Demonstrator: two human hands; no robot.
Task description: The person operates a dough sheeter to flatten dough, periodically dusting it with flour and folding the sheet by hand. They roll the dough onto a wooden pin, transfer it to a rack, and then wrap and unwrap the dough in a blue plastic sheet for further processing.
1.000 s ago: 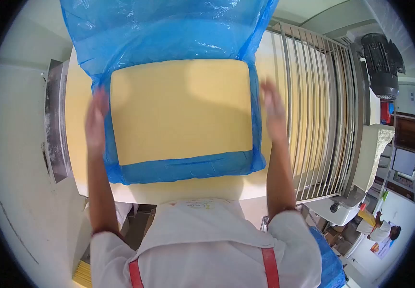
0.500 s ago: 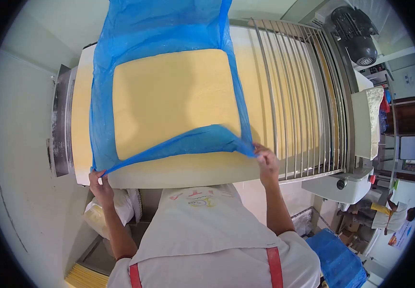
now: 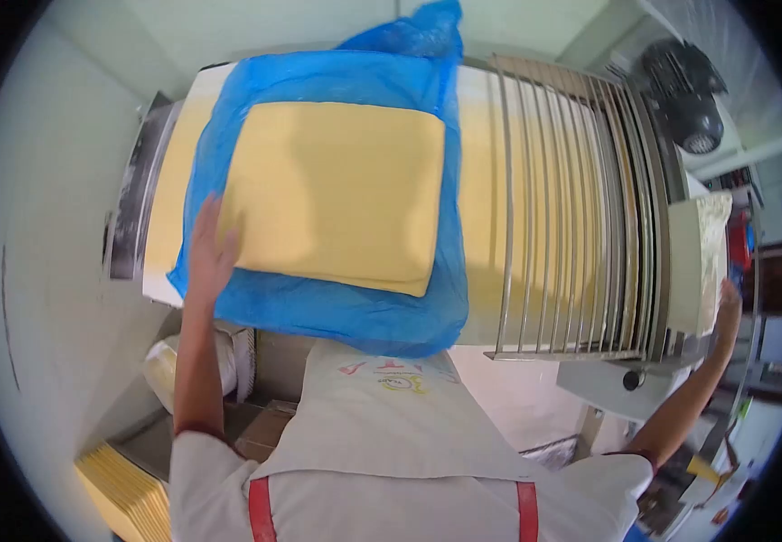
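Note:
A thick, smooth pale-yellow dough slab (image 3: 346, 194) lies on a spread blue plastic sheet (image 3: 337, 312), on the belt of a dough sheeter. My left hand (image 3: 213, 248), a little blurred, is at the slab's left edge, over the sheet, with its fingers stretched out and apart. Far to the right, my right hand (image 3: 728, 303) is at the outer edge of a white flour-dusted tray (image 3: 702, 262). Its fingers are small and blurred in view, so I cannot tell whether they grip the tray.
A metal bar guard (image 3: 553, 217) covers the belt right of the slab, with a black motor (image 3: 680, 90) behind it. The sheeter's yellowish belt (image 3: 481, 199) shows beside the sheet. Stacked yellow sheets (image 3: 124, 488) stand low at left, near a white bag (image 3: 192, 366).
Both hands have let go of the blue sheet's near edge, which now lies flat in front of the slab. My left hand moved up to the slab; my right hand swung far right.

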